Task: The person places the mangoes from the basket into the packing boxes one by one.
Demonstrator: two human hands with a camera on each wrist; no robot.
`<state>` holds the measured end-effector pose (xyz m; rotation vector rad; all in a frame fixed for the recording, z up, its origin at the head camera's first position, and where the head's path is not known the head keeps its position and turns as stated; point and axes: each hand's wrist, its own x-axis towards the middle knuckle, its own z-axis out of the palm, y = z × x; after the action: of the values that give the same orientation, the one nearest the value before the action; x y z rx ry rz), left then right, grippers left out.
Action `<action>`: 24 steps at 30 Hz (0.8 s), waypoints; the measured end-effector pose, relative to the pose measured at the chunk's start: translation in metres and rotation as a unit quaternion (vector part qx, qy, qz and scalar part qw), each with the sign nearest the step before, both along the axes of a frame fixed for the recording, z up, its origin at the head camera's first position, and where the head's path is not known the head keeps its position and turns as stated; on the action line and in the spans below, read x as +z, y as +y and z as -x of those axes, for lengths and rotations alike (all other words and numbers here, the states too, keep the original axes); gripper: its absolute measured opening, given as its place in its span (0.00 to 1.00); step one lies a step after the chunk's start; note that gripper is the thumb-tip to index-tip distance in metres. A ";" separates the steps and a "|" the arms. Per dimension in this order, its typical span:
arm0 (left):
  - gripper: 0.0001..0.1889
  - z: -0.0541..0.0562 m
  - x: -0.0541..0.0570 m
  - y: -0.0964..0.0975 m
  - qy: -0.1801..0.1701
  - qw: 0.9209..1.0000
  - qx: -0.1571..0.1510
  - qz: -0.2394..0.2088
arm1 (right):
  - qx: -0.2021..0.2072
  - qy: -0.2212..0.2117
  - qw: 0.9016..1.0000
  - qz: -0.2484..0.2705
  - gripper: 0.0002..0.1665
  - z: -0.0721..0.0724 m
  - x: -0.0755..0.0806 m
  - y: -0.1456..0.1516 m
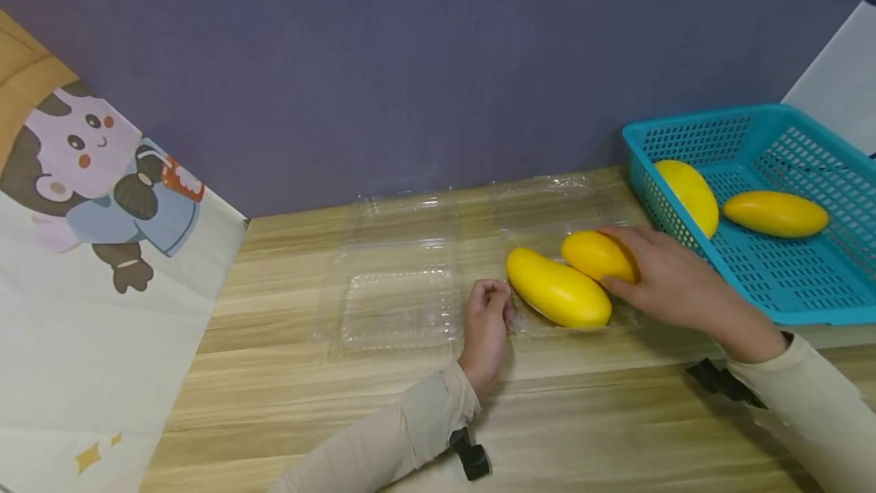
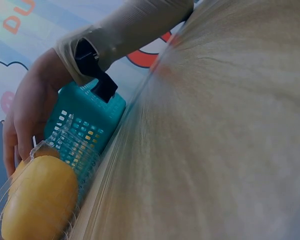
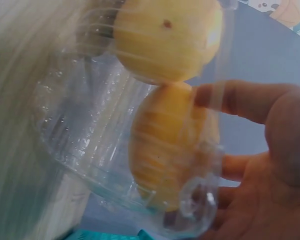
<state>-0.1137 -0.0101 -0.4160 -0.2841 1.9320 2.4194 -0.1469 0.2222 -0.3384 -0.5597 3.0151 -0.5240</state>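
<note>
In the head view my right hand [image 1: 674, 280] grips a short yellow mango [image 1: 591, 253], fingers over its far end and thumb on the near side. A longer mango [image 1: 557, 291] lies beside it in the tray half of an opened clear plastic clamshell box [image 1: 547, 208]. At that box's left edge, my left hand [image 1: 487, 329] has curled fingers pinching the rim. The right wrist view shows the gripped mango [image 3: 162, 145] touching the longer mango [image 3: 165, 40] behind the clear wall. In the left wrist view, the longer mango [image 2: 40, 200] hides most of the gripped one.
A second opened clear clamshell box [image 1: 404, 303] lies to the left on the wooden table [image 1: 274, 371]. At the right stands a blue plastic basket [image 1: 636, 131] holding a yellow fruit [image 1: 687, 196] and another mango [image 1: 776, 213]. A dark wall [image 1: 411, 67] rises behind.
</note>
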 end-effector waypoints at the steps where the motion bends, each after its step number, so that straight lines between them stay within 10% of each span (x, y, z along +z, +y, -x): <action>1: 0.05 0.000 0.000 0.000 0.000 1.000 0.000 0.001 | -0.002 0.000 1.000 0.000 0.44 0.000 -0.001 0.000; 24: 0.03 0.000 0.001 0.001 0.007 1.000 0.009 -0.005 | -0.004 -0.014 0.998 -0.068 0.38 0.006 -0.013 -0.002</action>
<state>-0.1139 -0.0090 -0.4155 -0.2864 1.9307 2.4492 -0.1531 0.2204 -0.3511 -0.5285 2.9986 -0.3214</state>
